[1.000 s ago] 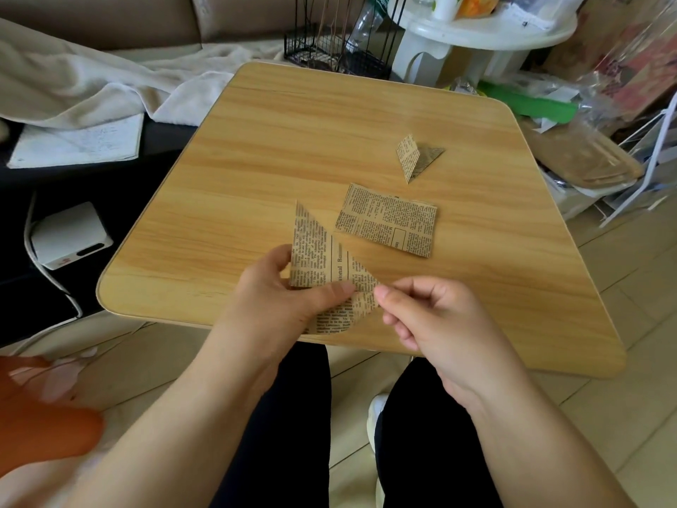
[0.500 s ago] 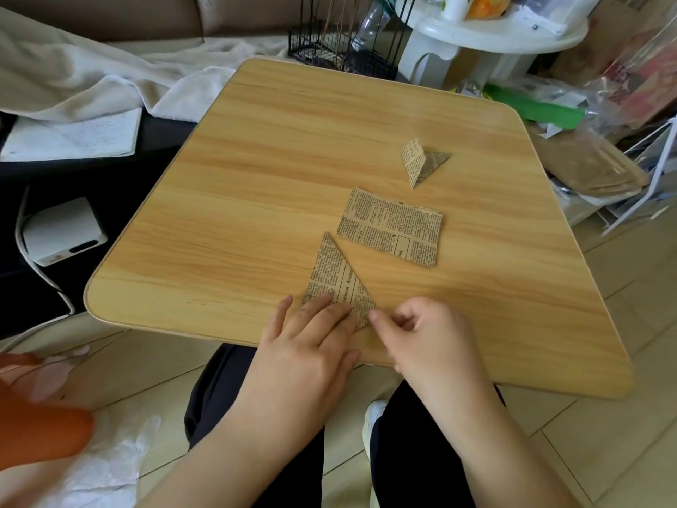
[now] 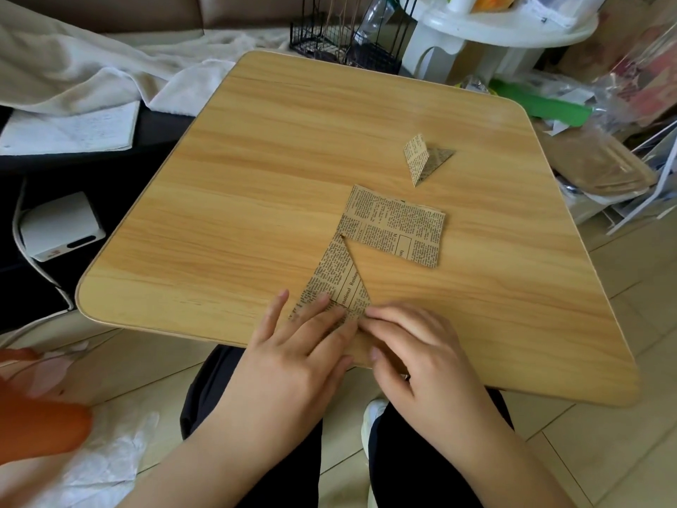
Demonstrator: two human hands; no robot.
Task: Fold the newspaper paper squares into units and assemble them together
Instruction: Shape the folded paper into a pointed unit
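Both hands work at near edge of wooden counter [image 3: 256, 170]. L hand [image 3: 293, 353] lies flat w/ fingers straight, pressing down on the near part of a folded newspaper triangle [image 3: 339, 275]; no curl round it. R hand [image 3: 421, 357] has fingers bent, index tip pressing the triangle's near-right corner against the counter; can't tell if thumb is under the paper. Triangle's far tip just touches or overlaps the near-left corner of a flat newspaper square [image 3: 397, 227] lying mid-counter. Farther & right, apart from both, sits a finished folded unit [image 3: 425, 157], one flap standing up. Beyond the far edge: black wire basket [image 3: 329, 34], white stool [image 3: 487, 27].
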